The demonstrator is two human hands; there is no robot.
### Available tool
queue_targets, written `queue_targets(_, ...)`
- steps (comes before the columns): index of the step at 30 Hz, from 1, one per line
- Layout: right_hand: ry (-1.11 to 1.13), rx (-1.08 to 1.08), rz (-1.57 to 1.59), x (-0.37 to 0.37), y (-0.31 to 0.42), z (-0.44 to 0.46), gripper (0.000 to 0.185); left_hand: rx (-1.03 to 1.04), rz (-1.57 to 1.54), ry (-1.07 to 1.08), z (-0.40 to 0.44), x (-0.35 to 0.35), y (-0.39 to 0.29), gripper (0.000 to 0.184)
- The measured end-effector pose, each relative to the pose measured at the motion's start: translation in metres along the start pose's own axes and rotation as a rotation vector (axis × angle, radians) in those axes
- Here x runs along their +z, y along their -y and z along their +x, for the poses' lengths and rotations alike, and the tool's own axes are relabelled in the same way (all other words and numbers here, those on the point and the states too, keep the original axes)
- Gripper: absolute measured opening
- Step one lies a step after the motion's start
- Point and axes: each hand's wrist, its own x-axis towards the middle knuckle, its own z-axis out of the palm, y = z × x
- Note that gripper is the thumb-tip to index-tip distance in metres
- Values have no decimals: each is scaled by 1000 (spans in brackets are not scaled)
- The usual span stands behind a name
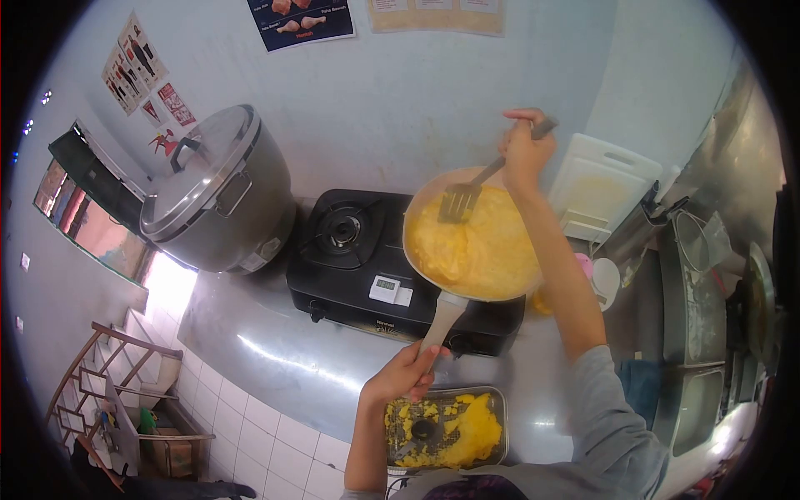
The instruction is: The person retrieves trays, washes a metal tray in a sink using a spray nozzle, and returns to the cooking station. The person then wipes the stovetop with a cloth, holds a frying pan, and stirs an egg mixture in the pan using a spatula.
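My left hand (402,372) is closed around the pale handle of a frying pan (408,242), which rests over the right burner of a black gas stove (342,287). Yellow egg (492,258) spreads across the pan, partly folded and still wet-looking. In my right hand (527,158) is a dark slotted spatula (461,202), its blade slanting down onto the egg at the far side of the pan. Just below my left hand, a metal tray (505,417) holds yellow scrambled egg (471,429) and a small dark round object (423,430).
A large lidded metal pot (250,200) stands left of the stove. A small white digital timer (384,288) lies on the stove front. White cutting boards (604,183) lean on the wall at right, near a utensil holder (646,221). Metal sinks (698,400) are far right.
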Motion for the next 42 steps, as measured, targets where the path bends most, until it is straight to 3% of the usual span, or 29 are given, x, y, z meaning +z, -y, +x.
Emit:
queue_targets(7,-294,-128,-52,5,-39,-4,17,-5,5,-5,0,1,-2,39)
queue_targets(17,-276,39,95,20,-42,-20,20,-29,11,12,1,0,-4,31)
queue_targets(20,-158,122,162,22,-29,-36,20,-43,7,19,0,-1,-5,31)
queue_targets(25,221,337,285,22,5,-59,21,-21,32,17,1,-2,-1,32)
queue_targets(31,540,429,322,3,36,-77,21,-13,23,4,1,-1,0,33)
queue_targets(42,82,236,472,2,-2,-60,19,9,37,-15,3,0,3,32)
